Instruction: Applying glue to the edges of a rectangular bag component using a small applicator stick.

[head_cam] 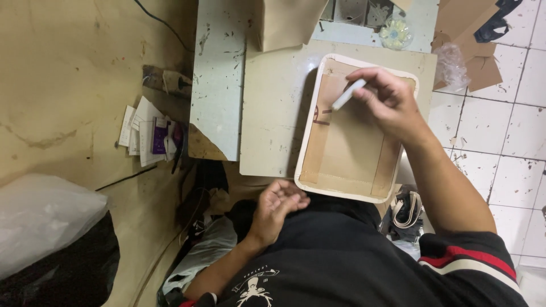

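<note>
Right hand [392, 99] holds white marker [348, 94] over cream-rimmed tray [307, 136]; left hand [278, 204] idle.

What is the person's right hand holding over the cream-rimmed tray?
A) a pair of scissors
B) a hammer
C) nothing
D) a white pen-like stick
D: the right hand pinches a white pen-like stick with its tip down on the brown sheet inside the tray.
</note>
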